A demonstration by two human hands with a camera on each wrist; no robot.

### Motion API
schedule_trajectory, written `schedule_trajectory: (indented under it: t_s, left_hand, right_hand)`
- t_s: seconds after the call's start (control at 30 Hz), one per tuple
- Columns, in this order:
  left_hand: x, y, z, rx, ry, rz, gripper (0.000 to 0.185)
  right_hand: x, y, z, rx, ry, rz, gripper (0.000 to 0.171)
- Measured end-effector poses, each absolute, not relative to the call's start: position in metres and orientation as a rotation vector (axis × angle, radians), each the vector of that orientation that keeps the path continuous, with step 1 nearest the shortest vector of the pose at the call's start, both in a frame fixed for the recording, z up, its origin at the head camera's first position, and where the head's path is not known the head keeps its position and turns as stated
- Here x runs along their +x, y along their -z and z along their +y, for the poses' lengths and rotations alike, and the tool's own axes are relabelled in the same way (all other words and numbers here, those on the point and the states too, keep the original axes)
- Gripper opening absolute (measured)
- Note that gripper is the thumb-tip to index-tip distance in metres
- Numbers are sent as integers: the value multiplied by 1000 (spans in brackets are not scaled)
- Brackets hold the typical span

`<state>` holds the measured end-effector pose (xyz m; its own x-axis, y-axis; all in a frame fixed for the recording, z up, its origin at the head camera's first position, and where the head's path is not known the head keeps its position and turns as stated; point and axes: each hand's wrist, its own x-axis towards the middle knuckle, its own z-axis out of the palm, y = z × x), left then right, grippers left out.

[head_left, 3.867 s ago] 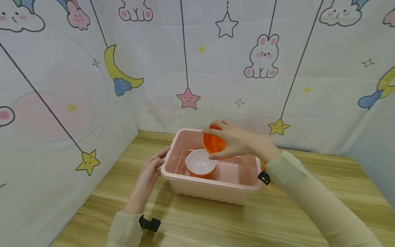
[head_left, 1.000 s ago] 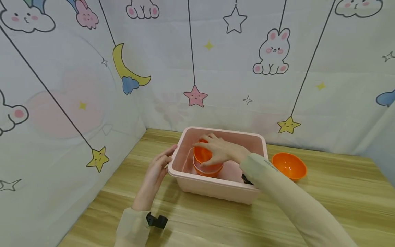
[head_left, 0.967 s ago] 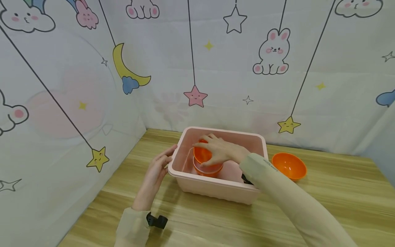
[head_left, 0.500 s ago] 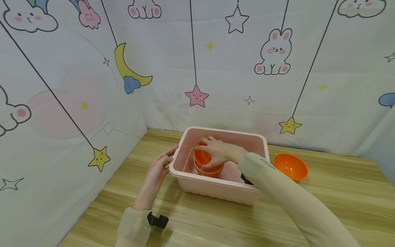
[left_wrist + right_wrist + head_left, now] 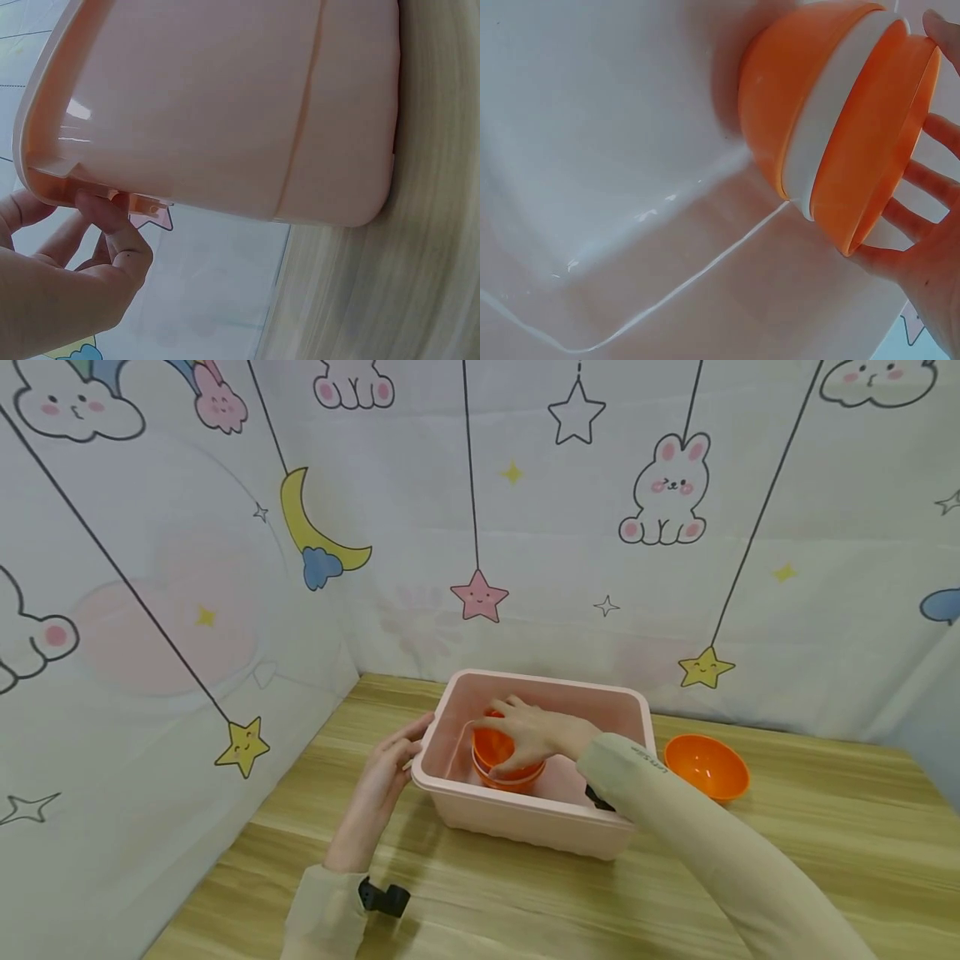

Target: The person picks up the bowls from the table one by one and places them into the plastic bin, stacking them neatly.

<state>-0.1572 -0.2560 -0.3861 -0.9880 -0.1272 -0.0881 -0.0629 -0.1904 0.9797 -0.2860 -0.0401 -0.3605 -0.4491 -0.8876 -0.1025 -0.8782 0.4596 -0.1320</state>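
A pink plastic bin [image 5: 525, 814] stands on the table. Inside it, toward the left, sits an orange bowl with a white lining [image 5: 780, 97]. A second, all-orange bowl [image 5: 866, 127] is nested in that one, its rim standing above the white rim. My right hand [image 5: 534, 732] reaches down into the bin and grips the upper bowl by its rim, fingers spread along one side and thumb on the other. At the bin's left end my left hand [image 5: 381, 781] holds the edge; in the left wrist view its fingers [image 5: 112, 217] curl at the handle under the rim.
Another orange bowl [image 5: 707, 767] rests on the wooden table [image 5: 480, 906] to the right of the bin, close to the right sleeve [image 5: 697, 827]. A printed white cloth [image 5: 420, 518] hangs behind and along the left side.
Earlier my right hand held the orange bowl tilted above the bin; it has come down into the white-lined bowl and settled a little lower over the last second. The left hand keeps its hold.
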Motion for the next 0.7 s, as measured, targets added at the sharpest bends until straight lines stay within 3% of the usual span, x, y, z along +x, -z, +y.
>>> schedule_trajectory:
  t_s: [0.7]
  left_hand:
    - [-158, 389, -256, 241, 2386, -1949, 46]
  right_hand:
    - [-285, 363, -41, -1552, 67, 2553, 76]
